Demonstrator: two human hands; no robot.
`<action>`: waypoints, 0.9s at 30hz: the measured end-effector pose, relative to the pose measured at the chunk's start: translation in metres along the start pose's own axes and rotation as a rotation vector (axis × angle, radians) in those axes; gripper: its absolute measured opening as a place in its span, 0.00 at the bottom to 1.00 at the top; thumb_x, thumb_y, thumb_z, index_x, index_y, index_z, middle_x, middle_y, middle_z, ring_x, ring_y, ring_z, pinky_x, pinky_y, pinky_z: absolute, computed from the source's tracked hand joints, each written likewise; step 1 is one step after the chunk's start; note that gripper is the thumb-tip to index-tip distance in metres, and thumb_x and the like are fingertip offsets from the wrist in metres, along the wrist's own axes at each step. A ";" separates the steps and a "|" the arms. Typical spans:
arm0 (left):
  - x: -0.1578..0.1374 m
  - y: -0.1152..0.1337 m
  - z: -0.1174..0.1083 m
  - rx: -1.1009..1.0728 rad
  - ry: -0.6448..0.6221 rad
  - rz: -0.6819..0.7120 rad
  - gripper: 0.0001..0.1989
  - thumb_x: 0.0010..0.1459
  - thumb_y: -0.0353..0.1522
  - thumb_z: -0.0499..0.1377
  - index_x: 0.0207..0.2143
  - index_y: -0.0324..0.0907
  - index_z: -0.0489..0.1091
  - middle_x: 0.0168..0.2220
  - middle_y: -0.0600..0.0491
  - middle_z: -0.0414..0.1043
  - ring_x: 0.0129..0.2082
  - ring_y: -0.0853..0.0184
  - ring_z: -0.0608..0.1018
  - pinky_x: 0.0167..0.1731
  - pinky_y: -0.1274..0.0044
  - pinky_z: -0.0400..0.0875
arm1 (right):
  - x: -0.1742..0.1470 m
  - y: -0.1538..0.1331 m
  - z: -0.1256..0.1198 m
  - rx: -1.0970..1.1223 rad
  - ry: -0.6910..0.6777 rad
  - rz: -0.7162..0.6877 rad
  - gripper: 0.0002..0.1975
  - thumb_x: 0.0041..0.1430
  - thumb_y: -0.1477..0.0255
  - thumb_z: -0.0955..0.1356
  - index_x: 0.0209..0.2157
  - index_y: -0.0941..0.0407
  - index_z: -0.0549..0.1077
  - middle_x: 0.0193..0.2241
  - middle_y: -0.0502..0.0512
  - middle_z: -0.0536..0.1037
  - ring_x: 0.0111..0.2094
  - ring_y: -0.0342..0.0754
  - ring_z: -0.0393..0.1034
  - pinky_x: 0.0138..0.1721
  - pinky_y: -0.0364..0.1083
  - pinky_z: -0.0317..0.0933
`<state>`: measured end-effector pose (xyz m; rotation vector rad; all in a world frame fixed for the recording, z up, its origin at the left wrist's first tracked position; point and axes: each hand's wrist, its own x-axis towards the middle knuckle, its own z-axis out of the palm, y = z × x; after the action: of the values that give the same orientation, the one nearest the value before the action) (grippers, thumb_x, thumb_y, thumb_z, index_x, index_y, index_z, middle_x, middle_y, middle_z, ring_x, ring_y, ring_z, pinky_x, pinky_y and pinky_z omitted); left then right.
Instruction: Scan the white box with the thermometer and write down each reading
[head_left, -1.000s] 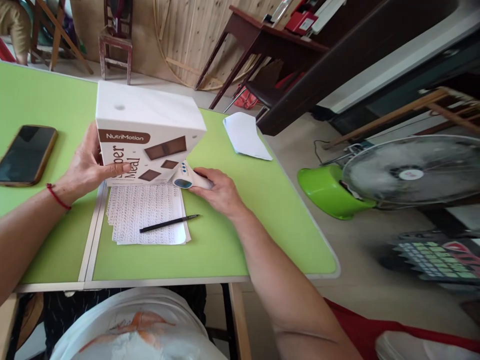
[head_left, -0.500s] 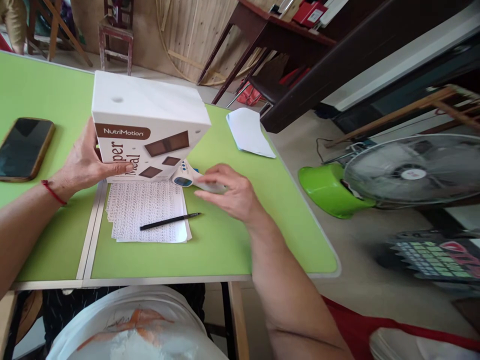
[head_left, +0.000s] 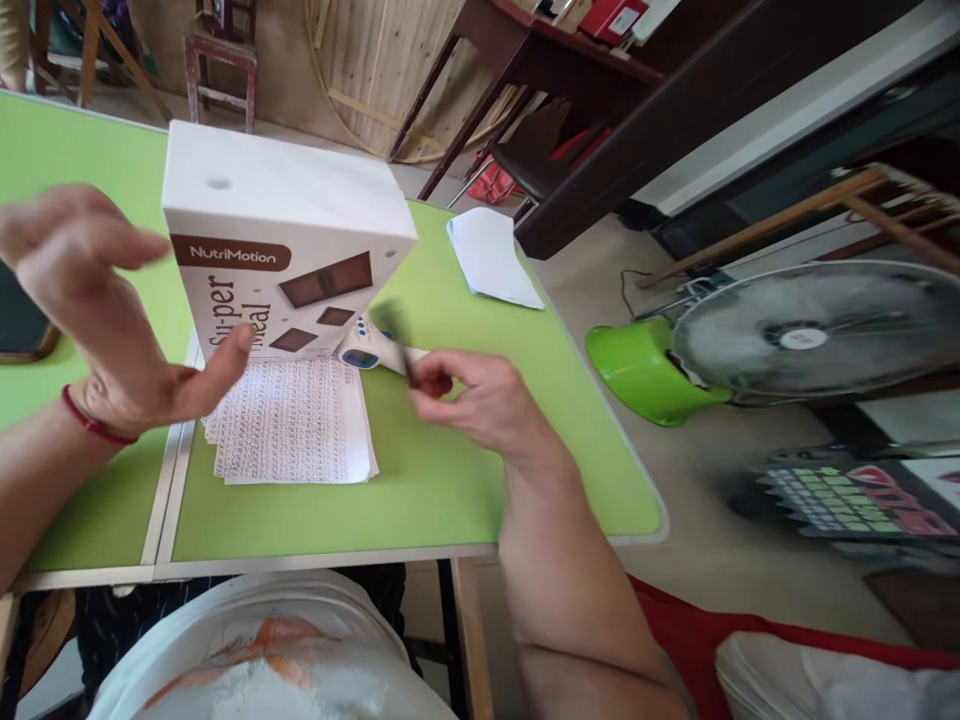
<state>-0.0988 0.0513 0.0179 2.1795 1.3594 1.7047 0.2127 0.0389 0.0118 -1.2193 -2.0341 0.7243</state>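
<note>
A white NutriMotion box (head_left: 300,210) stands upright on the green table, over the far part of a stack of handwritten sheets (head_left: 292,425). My left hand (head_left: 105,290) is raised just left of the box, its fingers spread and holding nothing. In my right hand (head_left: 480,400) a black pen (head_left: 402,345) is pinched, blurred by motion. Behind the pen a white infrared thermometer (head_left: 367,345) lies against the box's lower right corner, its handle partly hidden by my fingers.
A phone (head_left: 22,320) lies at the table's left, partly behind my left hand. White sheets (head_left: 491,255) rest near the right edge of the green table (head_left: 442,500). Beyond that edge stand a fan (head_left: 802,335) and a green stool (head_left: 645,370). A dark table is farther back.
My left hand has let go of the box and lifted with its fingers spread. My right hand has left the thermometer and picked up the pen from the sheets.
</note>
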 end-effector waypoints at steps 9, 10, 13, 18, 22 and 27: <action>-0.050 0.041 0.041 0.148 -0.782 0.548 0.14 0.66 0.29 0.48 0.50 0.36 0.67 0.53 0.45 0.72 0.37 0.62 0.79 0.35 0.71 0.75 | 0.007 -0.007 0.045 0.617 0.248 0.302 0.04 0.43 0.74 0.70 0.22 0.54 0.69 0.14 0.43 0.71 0.16 0.39 0.63 0.20 0.42 0.59; -0.053 0.041 0.045 0.162 -0.824 0.556 0.15 0.65 0.29 0.48 0.51 0.36 0.67 0.54 0.44 0.70 0.37 0.62 0.79 0.34 0.70 0.75 | 0.007 -0.008 0.048 0.601 0.223 0.321 0.03 0.43 0.74 0.69 0.23 0.55 0.70 0.15 0.44 0.72 0.17 0.40 0.65 0.21 0.42 0.60; -0.057 0.043 0.049 0.232 -0.927 0.548 0.16 0.64 0.31 0.51 0.53 0.36 0.66 0.59 0.44 0.66 0.37 0.60 0.78 0.34 0.69 0.74 | 0.004 -0.005 0.053 0.527 0.146 0.352 0.03 0.43 0.75 0.69 0.24 0.55 0.70 0.16 0.44 0.73 0.19 0.41 0.68 0.24 0.43 0.64; -0.053 0.050 0.047 0.310 -1.014 0.494 0.15 0.64 0.32 0.52 0.51 0.36 0.67 0.61 0.45 0.63 0.39 0.59 0.77 0.35 0.68 0.74 | -0.002 0.009 0.061 0.407 0.184 0.232 0.05 0.46 0.72 0.68 0.26 0.55 0.67 0.17 0.44 0.71 0.18 0.41 0.67 0.23 0.43 0.63; -0.051 0.052 0.048 0.328 -1.040 0.484 0.15 0.64 0.32 0.51 0.51 0.37 0.67 0.60 0.46 0.63 0.37 0.59 0.78 0.33 0.67 0.74 | -0.003 0.016 0.065 0.175 0.338 0.014 0.05 0.48 0.73 0.68 0.22 0.54 0.67 0.17 0.44 0.69 0.18 0.39 0.61 0.21 0.42 0.59; -0.051 0.054 0.050 0.366 -1.047 0.467 0.15 0.63 0.33 0.52 0.51 0.38 0.67 0.61 0.46 0.62 0.33 0.60 0.79 0.30 0.67 0.73 | -0.001 0.020 0.065 0.111 0.353 -0.070 0.07 0.49 0.74 0.67 0.20 0.54 0.67 0.16 0.44 0.69 0.19 0.39 0.61 0.22 0.41 0.59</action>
<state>-0.0270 0.0072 -0.0111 3.0087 0.9086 0.1197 0.1744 0.0384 -0.0442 -1.1181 -1.7145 0.5379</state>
